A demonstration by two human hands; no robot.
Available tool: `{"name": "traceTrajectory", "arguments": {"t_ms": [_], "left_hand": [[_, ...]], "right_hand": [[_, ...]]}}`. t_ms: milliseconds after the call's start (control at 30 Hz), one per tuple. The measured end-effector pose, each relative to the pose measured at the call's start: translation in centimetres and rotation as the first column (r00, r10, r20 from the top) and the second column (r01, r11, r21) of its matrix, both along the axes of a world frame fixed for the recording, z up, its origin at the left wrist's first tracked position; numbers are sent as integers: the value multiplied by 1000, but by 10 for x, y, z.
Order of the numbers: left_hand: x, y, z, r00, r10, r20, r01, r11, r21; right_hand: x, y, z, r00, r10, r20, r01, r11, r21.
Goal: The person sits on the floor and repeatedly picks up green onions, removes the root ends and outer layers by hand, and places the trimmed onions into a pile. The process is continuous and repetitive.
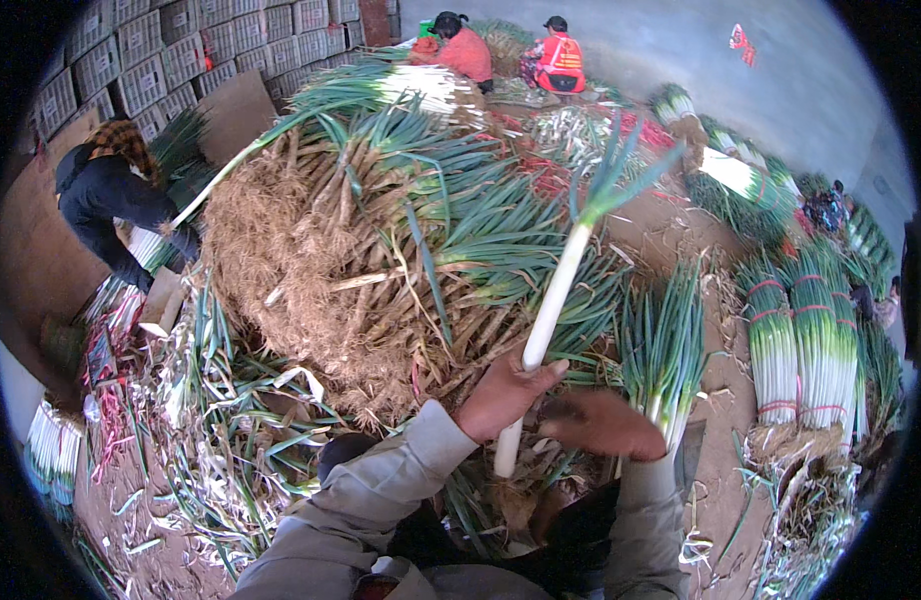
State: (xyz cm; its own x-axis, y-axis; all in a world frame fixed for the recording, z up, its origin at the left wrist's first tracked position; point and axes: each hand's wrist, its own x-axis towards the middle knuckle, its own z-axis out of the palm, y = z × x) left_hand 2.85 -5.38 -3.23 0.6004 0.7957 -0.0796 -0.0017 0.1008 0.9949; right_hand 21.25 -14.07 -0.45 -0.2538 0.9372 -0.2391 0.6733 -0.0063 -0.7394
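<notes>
My left hand is closed round the white stem of a large green onion, which leans with its leaves up and to the right and its roots down. My right hand is blurred, just right of the stem's lower part; whether it holds anything cannot be told. Beyond my hands lies a big heap of unpeeled green onions, brown roots towards the left and leaves towards the right. Beside my right forearm stands a group of green onions with white stems.
Peeled leaves litter the floor at the left. Tied green onion bundles stand at the right. Another person bends at the left, and two people sit at the back near stacked crates. More people are at the far right.
</notes>
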Motion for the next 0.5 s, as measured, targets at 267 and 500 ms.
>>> {"name": "traceTrajectory", "arguments": {"t_ms": [267,500], "left_hand": [[21,-25,-13,950,-260,-172,282,953,115],[24,-54,-44,698,-608,-379,611,781,-128]], "right_hand": [[37,42,-21,55,-393,-918,596,750,-286],[108,23,-25,-320,-106,-941,623,725,-293]]}}
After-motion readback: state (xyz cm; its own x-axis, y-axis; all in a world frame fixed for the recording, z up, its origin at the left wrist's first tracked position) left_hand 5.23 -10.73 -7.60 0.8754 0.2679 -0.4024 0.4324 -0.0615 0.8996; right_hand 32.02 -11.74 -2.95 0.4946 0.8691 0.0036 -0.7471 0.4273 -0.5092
